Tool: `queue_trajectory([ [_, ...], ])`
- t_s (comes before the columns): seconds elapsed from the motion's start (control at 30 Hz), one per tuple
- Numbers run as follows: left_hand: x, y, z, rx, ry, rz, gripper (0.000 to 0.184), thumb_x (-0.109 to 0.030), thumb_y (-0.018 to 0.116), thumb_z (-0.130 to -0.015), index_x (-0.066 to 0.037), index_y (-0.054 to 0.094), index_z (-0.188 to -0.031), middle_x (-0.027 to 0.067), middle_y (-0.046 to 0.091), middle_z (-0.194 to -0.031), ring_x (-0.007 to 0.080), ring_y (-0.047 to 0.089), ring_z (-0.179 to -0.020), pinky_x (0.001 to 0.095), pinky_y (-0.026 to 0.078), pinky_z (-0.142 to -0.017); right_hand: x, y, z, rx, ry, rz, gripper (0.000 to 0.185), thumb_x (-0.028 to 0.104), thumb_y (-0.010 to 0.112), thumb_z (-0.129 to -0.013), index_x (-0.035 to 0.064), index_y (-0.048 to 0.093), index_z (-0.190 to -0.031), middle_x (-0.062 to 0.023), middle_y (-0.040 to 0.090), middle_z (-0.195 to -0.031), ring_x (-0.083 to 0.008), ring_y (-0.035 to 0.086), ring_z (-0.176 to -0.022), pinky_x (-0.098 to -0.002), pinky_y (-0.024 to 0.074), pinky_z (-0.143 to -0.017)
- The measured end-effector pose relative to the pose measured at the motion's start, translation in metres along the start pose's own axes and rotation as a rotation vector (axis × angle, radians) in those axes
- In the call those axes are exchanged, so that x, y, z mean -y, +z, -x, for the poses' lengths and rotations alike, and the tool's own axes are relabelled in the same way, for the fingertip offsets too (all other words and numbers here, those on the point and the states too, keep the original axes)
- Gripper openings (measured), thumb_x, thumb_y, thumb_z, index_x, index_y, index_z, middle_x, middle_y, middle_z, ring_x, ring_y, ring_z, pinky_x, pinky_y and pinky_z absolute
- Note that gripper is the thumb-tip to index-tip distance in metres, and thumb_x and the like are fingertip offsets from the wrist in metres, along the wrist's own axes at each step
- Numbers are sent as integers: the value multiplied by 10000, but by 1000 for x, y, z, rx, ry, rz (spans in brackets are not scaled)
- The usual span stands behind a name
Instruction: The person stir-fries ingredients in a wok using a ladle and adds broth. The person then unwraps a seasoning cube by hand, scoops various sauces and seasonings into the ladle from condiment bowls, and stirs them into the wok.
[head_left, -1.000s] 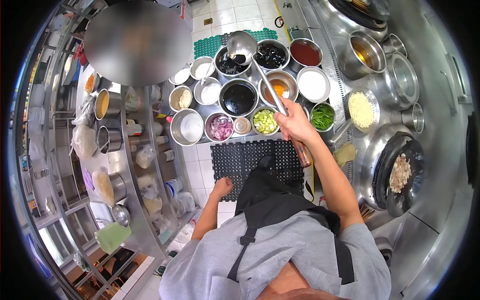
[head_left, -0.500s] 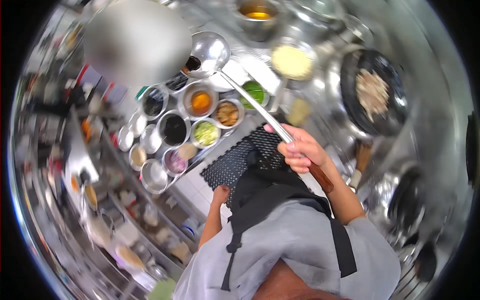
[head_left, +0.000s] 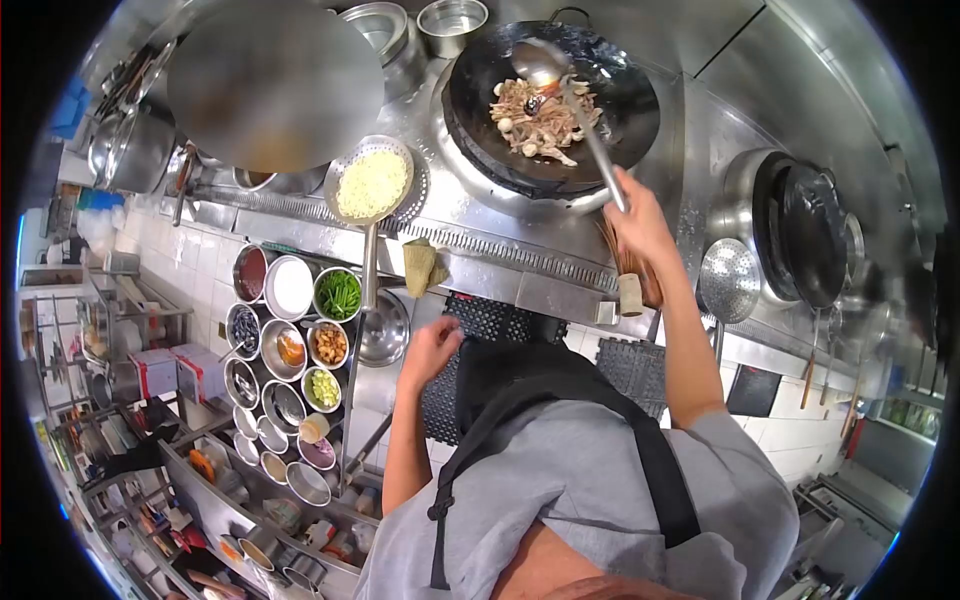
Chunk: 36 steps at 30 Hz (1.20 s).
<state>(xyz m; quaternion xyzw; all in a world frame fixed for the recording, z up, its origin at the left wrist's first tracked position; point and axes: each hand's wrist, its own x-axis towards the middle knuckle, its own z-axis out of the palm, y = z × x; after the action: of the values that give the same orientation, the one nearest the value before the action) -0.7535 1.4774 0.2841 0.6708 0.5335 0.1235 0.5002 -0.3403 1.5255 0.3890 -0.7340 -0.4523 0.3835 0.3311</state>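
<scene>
1. Metal pots of sauces and cut ingredients, one with green pieces (head_left: 337,293), were grouped at the left.
2. A strainer (head_left: 370,262) holding pale shreds (head_left: 372,183) was rested on the counter, its handle projected past the front edge; a cloth (head_left: 418,268) was placed near it.
3. The left hand (head_left: 432,350) was held below the cloth, fingers curled; whether it was fully closed cannot be told.
4. The mixed food (head_left: 548,128) was contained in a wok (head_left: 630,110), with a dark patch seen on it.
5. The ladle (head_left: 596,150) was slanted over the wok, its bowl positioned at the food's far edge; contact could not be determined.
6. The ladle's handle was gripped by the closed right hand (head_left: 640,225), above a brush (head_left: 629,293).
7. A perforated skimmer (head_left: 729,280) was located beside a second wok (head_left: 812,235).
</scene>
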Motion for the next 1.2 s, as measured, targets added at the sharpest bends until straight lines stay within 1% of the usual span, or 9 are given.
queue_trajectory([
  [0.2, -114, 8, -86, -141, 496, -87, 219, -78, 703, -875, 6, 694, -1076, 170, 685, -938, 322, 670, -828, 415, 532, -771, -42, -15, -110, -208, -78, 240, 639, 156, 612, -869, 31, 475, -1480, -312, 649, -1234, -441, 654, -1126, -455, 521, -981],
  [0.3, -156, 20, -128, -295, 784, -272, 234, -32, 699, -839, -12, 687, -1072, 180, 667, -1000, 385, 653, -895, 465, 508, -849, -89, 14, -124, -279, -615, 428, 694, 61, 623, -864, 62, 425, -1529, -302, 701, -1033, -432, 712, -823, -475, 557, -771],
  [0.4, -187, 32, -166, -459, 940, -359, 197, -81, 700, -860, -26, 667, -1046, 178, 681, -975, 365, 662, -895, 467, 498, -857, -21, -1, -25, 17, -246, 554, 724, 31, 587, -868, 147, 394, -1556, -330, 672, -1013, -507, 651, -957, -547, 506, -873],
  [0.67, -180, 37, -205, -63, 754, -661, 288, -305, 644, -907, -72, 682, -743, 169, 687, -684, 381, 701, -705, 513, 545, -686, -14, -15, 108, 16, -24, 621, 722, 55, 585, -899, 162, 362, -1576, -324, 668, -1074, -498, 662, -909, -524, 522, -824],
  [0.77, -184, 16, -187, -63, 788, -604, 294, -335, 662, -881, -79, 699, -742, 180, 678, -665, 391, 697, -682, 503, 558, -683, -7, -10, 135, 38, -140, 247, 706, 70, 603, -903, 119, 378, -1570, -299, 673, -1176, -434, 693, -990, -429, 528, -888],
  [0.9, -193, -6, -165, -32, 794, -615, 312, -304, 666, -874, -54, 684, -687, 180, 679, -664, 373, 694, -667, 483, 554, -666, 53, -35, 168, 255, 91, 130, 692, 91, 615, -907, 80, 395, -1562, -210, 694, -1208, -250, 676, -1082, -325, 496, -927],
  [1.03, -184, 6, -162, -114, 818, -561, 309, -289, 690, -861, -64, 643, -654, 173, 653, -611, 376, 665, -602, 474, 538, -660, 39, -25, 143, 222, 166, 471, 694, 55, 568, -910, 82, 358, -1570, -319, 662, -1185, -444, 691, -1014, -450, 541, -900],
  [1.07, -168, 19, -171, -158, 838, -566, 307, -286, 693, -859, -69, 635, -649, 173, 649, -604, 373, 659, -591, 469, 533, -659, 6, -16, 128, 101, -67, 453, 707, 55, 565, -915, 85, 324, -1578, -349, 659, -1088, -497, 666, -939, -525, 531, -862],
  [1.2, -100, 51, -164, -231, 890, -564, 279, -270, 709, -842, -78, 627, -657, 148, 655, -614, 360, 651, -586, 467, 535, -691, -8, 18, 78, -50, 63, 580, 724, 67, 584, -924, 89, 296, -1587, -357, 659, -1064, -507, 654, -963, -525, 519, -883],
])
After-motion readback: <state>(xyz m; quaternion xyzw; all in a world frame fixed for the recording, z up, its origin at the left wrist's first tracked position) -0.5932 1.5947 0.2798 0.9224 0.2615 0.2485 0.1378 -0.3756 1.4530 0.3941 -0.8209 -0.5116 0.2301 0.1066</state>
